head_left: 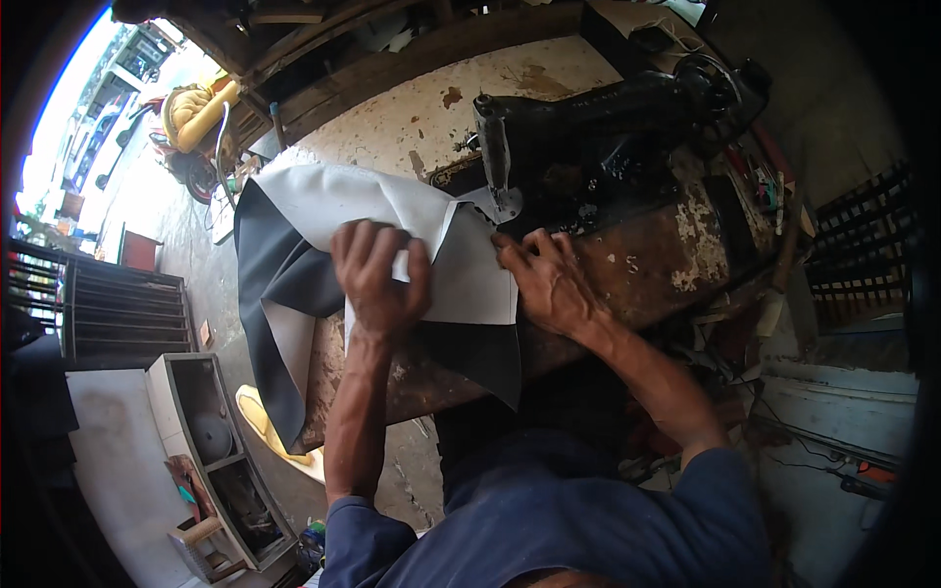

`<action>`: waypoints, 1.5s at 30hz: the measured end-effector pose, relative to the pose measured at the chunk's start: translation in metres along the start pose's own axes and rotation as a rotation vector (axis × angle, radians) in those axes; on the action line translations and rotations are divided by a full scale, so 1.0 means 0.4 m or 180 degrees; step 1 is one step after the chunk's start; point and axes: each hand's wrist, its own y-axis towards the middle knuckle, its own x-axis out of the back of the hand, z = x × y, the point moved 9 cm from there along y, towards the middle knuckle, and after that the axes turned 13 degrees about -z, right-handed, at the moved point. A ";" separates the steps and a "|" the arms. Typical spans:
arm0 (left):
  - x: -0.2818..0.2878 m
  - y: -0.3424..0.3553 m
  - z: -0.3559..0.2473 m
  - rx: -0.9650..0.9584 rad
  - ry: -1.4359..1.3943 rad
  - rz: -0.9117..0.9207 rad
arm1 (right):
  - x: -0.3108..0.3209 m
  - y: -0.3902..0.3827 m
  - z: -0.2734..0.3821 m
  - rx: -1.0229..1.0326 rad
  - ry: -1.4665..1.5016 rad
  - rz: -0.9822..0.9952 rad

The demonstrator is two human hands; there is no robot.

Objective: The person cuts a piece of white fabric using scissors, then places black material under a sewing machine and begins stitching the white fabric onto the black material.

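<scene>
A black sewing machine [627, 147] stands on a worn wooden table [647, 255]. Sheets of material, white on one face and dark grey on the other [323, 196], lie folded over the table's left part, reaching the needle area and draping over the front edge. My left hand [380, 269] presses on the white face with curled fingers, closed on the material. My right hand [549, 279] is at the material's right edge, just below the presser foot, with bent fingers gripping that edge.
A yellow cushioned piece [196, 113] stands beyond the table at upper left. A grey open cabinet [211, 456] and yellow foam piece [260, 412] are at lower left, a dark rack [108, 314] at left. Tools [769, 181] lie at the table's right end; cables hang at lower right.
</scene>
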 end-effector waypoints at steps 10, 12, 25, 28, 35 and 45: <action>-0.256 -0.088 -0.061 -0.0545 0.0413 0.1442 | -0.013 -0.002 -0.028 -0.0193 -0.0169 -0.0083; -0.272 -0.084 -0.044 -0.0520 0.0435 0.1534 | 0.001 0.005 -0.033 -0.0112 -0.0210 -0.0265; -0.305 -0.087 -0.024 -0.0729 0.0020 0.1884 | 0.001 0.005 -0.051 -0.0518 -0.0308 -0.0222; -0.308 -0.072 -0.001 -0.0755 -0.0322 0.2037 | 0.003 0.013 -0.050 -0.0582 -0.0423 -0.0207; -0.322 -0.057 0.030 -0.0911 -0.0871 0.2279 | 0.005 0.014 -0.047 -0.0650 -0.0397 -0.0169; -0.338 -0.031 0.042 -0.1163 -0.0940 0.2177 | 0.045 0.051 -0.161 -0.1372 0.0503 -0.0520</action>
